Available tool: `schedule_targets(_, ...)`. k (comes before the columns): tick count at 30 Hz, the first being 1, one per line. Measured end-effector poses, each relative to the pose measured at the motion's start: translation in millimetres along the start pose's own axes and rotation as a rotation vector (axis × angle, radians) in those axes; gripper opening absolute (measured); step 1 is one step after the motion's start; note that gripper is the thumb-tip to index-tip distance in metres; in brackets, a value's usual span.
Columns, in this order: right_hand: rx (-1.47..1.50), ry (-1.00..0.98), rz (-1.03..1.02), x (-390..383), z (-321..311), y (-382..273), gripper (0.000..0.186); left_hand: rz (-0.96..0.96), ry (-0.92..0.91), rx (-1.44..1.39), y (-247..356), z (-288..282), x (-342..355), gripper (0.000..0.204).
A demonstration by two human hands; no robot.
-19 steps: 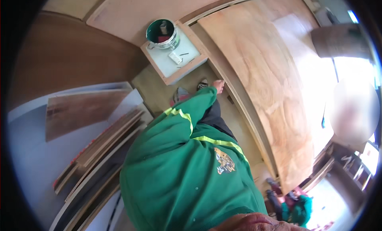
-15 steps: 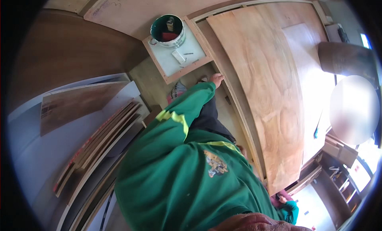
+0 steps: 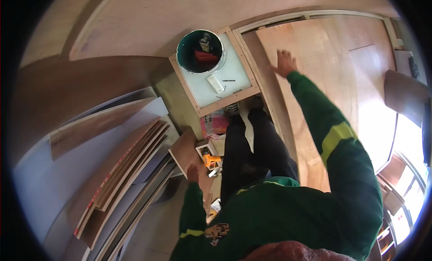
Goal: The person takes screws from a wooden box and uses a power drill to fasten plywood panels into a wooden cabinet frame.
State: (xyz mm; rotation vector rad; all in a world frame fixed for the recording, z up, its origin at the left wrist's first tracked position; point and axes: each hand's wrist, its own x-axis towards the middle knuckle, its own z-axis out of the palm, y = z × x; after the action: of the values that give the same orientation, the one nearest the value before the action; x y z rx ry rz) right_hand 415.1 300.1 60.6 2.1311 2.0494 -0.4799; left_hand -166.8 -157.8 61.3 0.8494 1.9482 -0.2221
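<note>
Two hands are well apart: the right hand [image 3: 285, 63], fingers spread, is nearer the plywood sheet [image 3: 328, 76], which extends toward 3 o'clock, long axis 11-to-5, while the left hand [image 3: 193, 173], its grip I cannot tell, is at the brown board [image 3: 190, 149]

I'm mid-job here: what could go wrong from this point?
The bare right hand is spread over the plywood sheet; a rough edge might leave splinters.
The orange drill sits low beside the person's legs; a sideways step could knock it.
The bucket stands near a corner of the white-topped stand; a bump might tip it.
</note>
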Motion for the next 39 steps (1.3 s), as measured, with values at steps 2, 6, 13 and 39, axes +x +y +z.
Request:
schedule_targets(2,-0.051,-0.013,-0.055,64.7,-5.5,-30.2,0.102,-0.380,0.133,-0.777,-6.4,19.1,-58.5,0.041)
schedule_targets(6,-0.203,0.119,-0.045,142.1,16.2,-32.9,0.111,-0.419,0.091,-0.999,9.7,58.0,-78.7,0.051)
schedule_targets(13,-0.293,-0.096,-0.115,188.5,1.4,-46.5,0.094,-0.416,-0.163,-0.945,92.6,126.0,-71.2,0.057)
schedule_targets(39,-0.007,-0.052,-0.059,215.7,26.6,-29.7,0.057,-0.441,-0.082,-1.170,132.0,91.3,-62.5,0.053)
